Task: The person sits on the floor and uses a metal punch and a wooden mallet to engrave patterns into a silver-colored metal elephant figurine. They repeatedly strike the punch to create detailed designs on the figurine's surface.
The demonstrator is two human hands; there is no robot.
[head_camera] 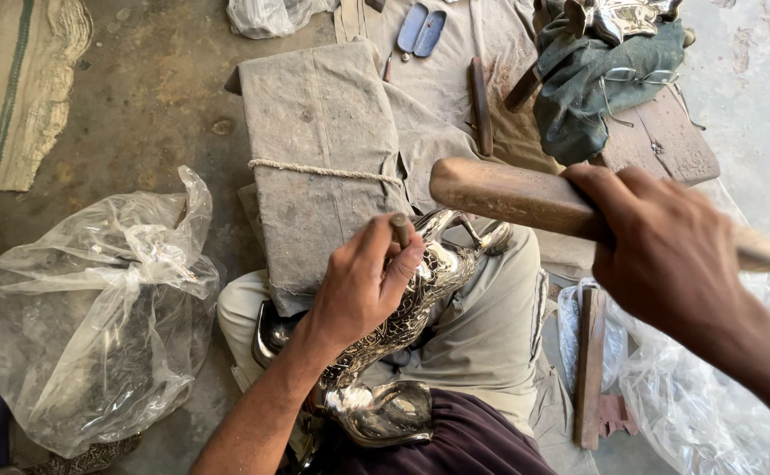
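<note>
My left hand grips a short metal punch, its tip set against a shiny, engraved silver metal figure that lies across my lap. The figure's smooth, rounded part rests near my waist. My right hand is closed around a thick wooden mallet stick, raised above and to the right of the punch. The far end of the stick pokes out beyond my hand, blurred.
A cloth-wrapped block tied with cord stands in front of my knees. A crumpled clear plastic bag lies at left. Wooden sticks, a blue case, a green cloth with wire glasses and a wooden board sit beyond.
</note>
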